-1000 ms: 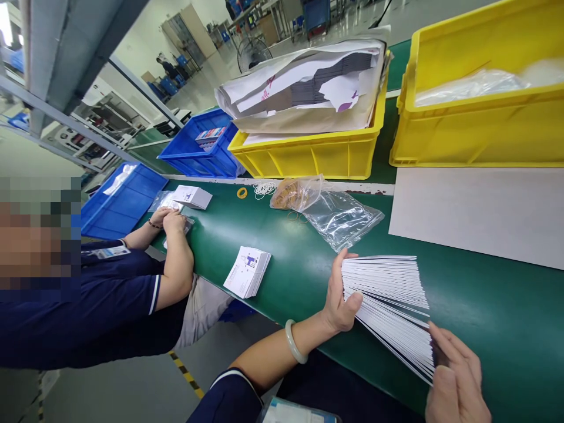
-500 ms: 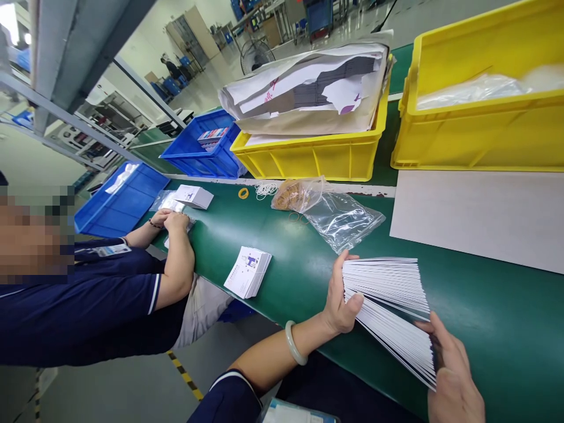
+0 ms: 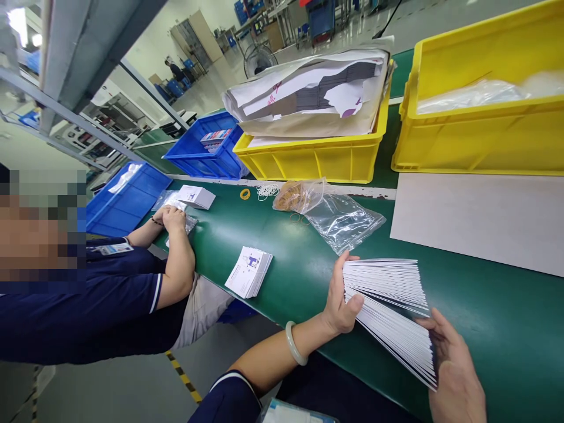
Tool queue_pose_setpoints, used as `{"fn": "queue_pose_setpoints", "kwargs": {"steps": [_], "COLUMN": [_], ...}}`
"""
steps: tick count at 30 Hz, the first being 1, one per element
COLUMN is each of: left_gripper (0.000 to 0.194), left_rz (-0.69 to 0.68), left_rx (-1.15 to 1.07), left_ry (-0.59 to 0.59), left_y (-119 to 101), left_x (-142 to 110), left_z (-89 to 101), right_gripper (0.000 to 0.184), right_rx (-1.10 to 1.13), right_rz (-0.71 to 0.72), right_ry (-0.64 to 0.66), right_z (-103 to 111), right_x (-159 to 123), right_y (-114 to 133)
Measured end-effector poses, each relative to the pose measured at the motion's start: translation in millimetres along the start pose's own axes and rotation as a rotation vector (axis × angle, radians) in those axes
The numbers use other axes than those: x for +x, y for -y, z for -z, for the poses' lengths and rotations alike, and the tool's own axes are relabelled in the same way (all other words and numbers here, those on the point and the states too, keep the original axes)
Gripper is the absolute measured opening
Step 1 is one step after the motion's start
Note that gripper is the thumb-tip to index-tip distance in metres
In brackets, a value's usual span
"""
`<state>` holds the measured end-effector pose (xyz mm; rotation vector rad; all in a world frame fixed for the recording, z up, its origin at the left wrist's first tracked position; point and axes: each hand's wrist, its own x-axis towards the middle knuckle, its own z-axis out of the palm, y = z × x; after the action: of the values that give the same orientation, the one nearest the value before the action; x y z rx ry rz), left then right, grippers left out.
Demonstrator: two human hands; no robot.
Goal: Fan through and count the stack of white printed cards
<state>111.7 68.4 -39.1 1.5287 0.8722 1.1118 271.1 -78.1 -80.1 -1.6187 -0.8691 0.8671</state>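
A thick stack of white booklets [image 3: 383, 288] is fanned over the green table, split by a wedge-shaped gap on its right side. My left hand [image 3: 345, 299] grips its left end, thumb in front and fingers behind. At the lower right end, my right hand [image 3: 456, 364] holds the edges, with fingertips at the gap; part of its grip is hidden. To the left lies another stack of booklets [image 3: 249, 271] with a purple picture on the top cover. Above my left hand is a clear plastic bag [image 3: 343, 220] containing tan rubber bands [image 3: 291, 197].
A co-worker's hands [image 3: 170, 217] rest by a booklet pile [image 3: 196, 197] at left. Along the back stand a yellow bin [image 3: 308, 158] with wrapped paper stacks, another yellow bin [image 3: 476, 138] and blue bins [image 3: 198, 150]. White bands [image 3: 267, 191] and a pale sheet [image 3: 476, 217] lie on the table.
My right hand has shifted very slightly at the booklets' right edge. The left hand keeps its grip, and the view has moved a little.
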Motion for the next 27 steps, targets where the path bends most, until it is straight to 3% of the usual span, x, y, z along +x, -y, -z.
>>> {"fn": "queue_pose_setpoints", "kwargs": {"steps": [6,11,14,20,24,27], "left_gripper": [0.093,0.091,0.091,0.093,0.092,0.091], "left_rz": [0.024,0.017,0.019,0.027,0.008,0.004], "left_rx": [0.020,0.001,-0.012,0.005,-0.017,-0.035], "left_ry": [0.017,0.009,0.016,0.015,0.012,0.019], "left_y": [-4,-4,-4,-4,-3,-2], "left_x": [1,0,0,0,-1,-1], "left_z": [0.6,0.3,0.3,0.6,1.4,1.8], "right_gripper": [0.081,0.080,0.069,0.073,0.053,0.055], "right_rx": [-0.041,-0.022,-0.129,-0.294,-0.169,-0.097], "right_rz": [-0.035,-0.050,0.012,0.171,0.108,0.026], "right_ry": [-0.049,-0.034,-0.034,0.009,-0.060,-0.054], "right_z": [4,-4,-4,4,-6,-12], "right_x": [1,8,10,9,10,14], "right_y": [-4,19,28,15,28,37]}}
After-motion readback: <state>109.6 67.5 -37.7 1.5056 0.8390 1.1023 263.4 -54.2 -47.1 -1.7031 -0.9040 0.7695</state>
